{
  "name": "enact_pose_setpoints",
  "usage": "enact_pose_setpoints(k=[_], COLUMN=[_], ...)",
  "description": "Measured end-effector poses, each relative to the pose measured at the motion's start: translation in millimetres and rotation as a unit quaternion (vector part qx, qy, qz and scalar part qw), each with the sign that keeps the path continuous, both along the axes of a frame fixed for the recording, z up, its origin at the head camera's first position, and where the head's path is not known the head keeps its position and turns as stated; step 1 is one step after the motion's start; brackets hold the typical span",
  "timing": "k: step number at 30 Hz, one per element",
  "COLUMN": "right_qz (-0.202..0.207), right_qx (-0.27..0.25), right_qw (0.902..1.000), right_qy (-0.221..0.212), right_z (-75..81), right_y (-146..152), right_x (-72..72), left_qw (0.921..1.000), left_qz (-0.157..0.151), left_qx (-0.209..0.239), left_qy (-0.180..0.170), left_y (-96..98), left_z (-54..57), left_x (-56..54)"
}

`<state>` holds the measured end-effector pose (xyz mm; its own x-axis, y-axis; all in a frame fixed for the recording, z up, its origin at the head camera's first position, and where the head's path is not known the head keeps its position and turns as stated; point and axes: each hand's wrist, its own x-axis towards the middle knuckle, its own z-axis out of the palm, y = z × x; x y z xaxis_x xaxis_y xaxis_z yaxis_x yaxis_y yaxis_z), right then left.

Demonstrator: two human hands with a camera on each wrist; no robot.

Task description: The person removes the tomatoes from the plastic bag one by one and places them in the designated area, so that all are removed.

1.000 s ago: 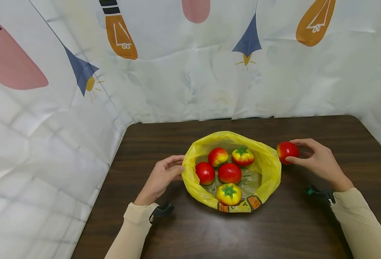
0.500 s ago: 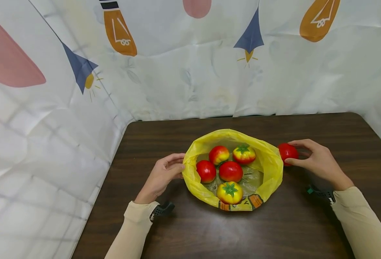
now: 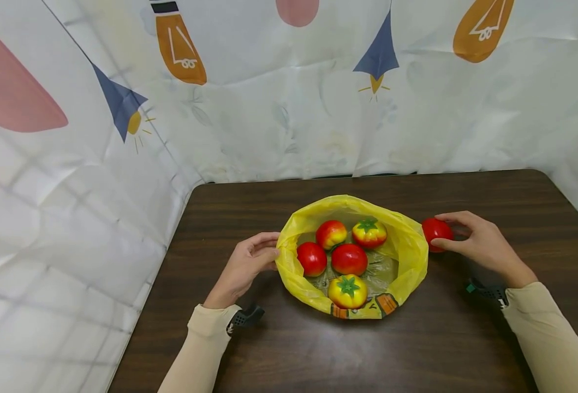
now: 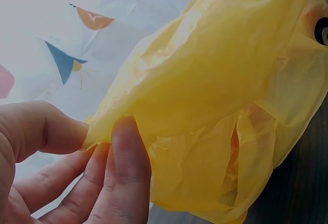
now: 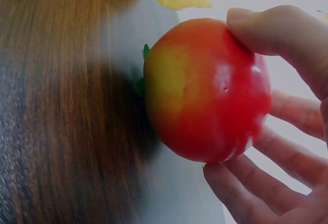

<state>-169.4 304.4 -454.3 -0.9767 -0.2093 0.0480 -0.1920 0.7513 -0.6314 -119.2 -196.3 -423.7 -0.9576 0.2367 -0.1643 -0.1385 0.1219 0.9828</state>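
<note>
A yellow plastic bag (image 3: 409, 256) lies open-mouthed in the middle of the table, its rim spread wide. My left hand (image 3: 243, 267) pinches the left side of the rim between thumb and fingers. The pinched plastic (image 4: 205, 75) fills much of the left wrist view. Inside the bag are several glossy red-and-yellow tomatoes (image 3: 349, 259), some showing green star-shaped tops. To the right of the bag, my right hand (image 3: 482, 243) holds another tomato (image 3: 436, 233) between thumb and fingertips. Its green top (image 5: 139, 85) shows at one side in the right wrist view.
The dark wood-grain table (image 3: 367, 360) reaches back to a white hanging cloth (image 3: 289, 125) printed with bulbs and lamps. More white cloth (image 3: 72, 262) runs along the left side.
The right hand and its tomato have come slightly lower relative to the bag. The head view has shifted a little. My left hand keeps its hold on the rim.
</note>
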Motion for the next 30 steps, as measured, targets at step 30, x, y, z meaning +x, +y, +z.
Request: enact_pose_setpoints(k=[30], right_qz=[-0.028], right_qx=[-0.032], right_qw=[0.9975], right_qy=[0.057], right_z=[18.1], right_y=[-1.2], right_x=[10.0], left_qw=[1.0000], left_qz=[0.000], left_qx=[-0.001], left_qy=[0.001], left_y=[-0.7], left_z=[0.2], left_x=[0.2])
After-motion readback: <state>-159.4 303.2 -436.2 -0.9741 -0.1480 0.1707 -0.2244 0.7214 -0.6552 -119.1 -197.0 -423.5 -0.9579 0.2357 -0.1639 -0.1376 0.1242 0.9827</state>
